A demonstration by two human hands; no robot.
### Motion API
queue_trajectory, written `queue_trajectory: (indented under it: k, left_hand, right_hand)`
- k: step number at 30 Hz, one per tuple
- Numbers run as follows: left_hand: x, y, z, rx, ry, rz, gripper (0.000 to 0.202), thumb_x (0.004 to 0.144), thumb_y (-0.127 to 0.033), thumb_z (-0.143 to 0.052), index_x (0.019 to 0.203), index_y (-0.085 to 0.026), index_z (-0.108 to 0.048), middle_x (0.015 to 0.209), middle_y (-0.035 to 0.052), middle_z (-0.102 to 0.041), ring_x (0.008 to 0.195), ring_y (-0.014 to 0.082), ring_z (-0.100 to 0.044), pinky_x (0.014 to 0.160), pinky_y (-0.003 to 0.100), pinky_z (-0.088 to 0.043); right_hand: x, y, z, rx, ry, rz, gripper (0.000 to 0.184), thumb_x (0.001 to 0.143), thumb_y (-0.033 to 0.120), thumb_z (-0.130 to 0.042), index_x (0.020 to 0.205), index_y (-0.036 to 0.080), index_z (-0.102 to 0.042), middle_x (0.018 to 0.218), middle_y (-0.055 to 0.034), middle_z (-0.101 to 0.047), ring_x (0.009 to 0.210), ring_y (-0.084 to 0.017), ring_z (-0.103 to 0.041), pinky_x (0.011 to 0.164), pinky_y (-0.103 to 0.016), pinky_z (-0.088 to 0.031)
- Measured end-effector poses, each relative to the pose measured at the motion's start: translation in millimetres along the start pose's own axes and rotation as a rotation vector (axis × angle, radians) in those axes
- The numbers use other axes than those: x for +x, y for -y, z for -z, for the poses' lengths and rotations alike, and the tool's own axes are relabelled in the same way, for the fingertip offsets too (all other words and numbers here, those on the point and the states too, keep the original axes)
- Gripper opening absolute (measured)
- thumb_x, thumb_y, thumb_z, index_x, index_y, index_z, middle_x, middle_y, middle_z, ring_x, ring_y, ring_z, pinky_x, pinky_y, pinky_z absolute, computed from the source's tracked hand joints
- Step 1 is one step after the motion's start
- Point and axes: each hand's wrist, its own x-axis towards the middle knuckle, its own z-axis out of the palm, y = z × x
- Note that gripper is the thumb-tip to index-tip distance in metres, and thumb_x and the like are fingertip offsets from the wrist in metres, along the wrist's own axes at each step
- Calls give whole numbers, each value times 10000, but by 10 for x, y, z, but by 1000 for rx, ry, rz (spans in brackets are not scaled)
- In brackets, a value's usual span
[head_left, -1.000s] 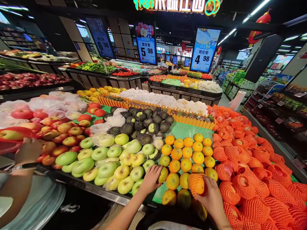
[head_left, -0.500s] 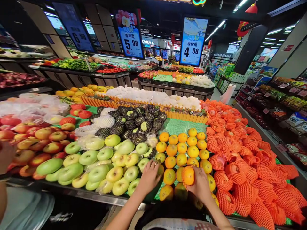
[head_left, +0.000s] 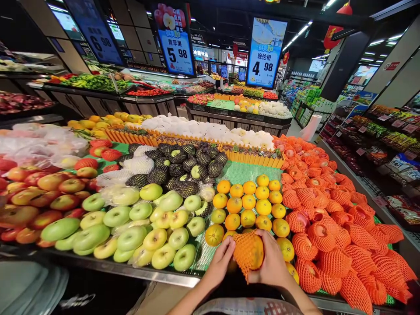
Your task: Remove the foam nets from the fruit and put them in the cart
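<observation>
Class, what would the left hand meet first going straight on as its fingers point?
Most likely the orange mesh foam sleeve, which the left hand seems to pinch; depth beyond is unclear.

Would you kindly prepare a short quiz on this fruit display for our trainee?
1. True or false: the orange in the right hand is completely bare.
2. What price shows on the screen labelled 晚伦橙?
3. Directly left of the loose oranges lie: a) green apples, b) red onions, c) tomatoes?

Key: 1. False; a foam net, pinched by the left hand, covers part of it. 2. 4.98. 3. a.
</observation>
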Motion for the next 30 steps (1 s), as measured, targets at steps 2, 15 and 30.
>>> queue_trajectory:
  k: [2, 15, 30]
  left_hand:
    - [-1, -95, -8, -56, 12, 1, 713, 893, -914, -616, 913, -202, -640, 938, 57, -637, 944, 252, -605, 856, 343, -555]
    - [358, 46, 335, -69, -360, -54, 743, 782, -913, -744, 945, -214, -555, 835, 4, -601, 714, 178, -539, 620, 268, -463]
    - [-13, 155, -22, -2, 386, -13, 1202, 676, -913, -831, 1552, -185, -445, 1599, 218, -490, 1482, 432, -495, 1266, 517, -419]
  right_hand:
    - [15, -11, 6, -28, 57, 45, 941, 471, 224, -864, 1361, 198, -559, 1277, -161, -729, 1175, -407, -715, 1050, -587, -574]
    - [-196, -343, 99, 605, -300, -13, 759, 732, 505, -909, 1351, 296, -522, 1239, -64, -686, 1154, -261, -715, 1000, -373, -593]
    - [-353, -313, -23, 230, 257, 83, 951, 791, 315, -900, 1653, 382, -504, 1691, -121, -510, 1554, -375, -524, 1254, -535, -501]
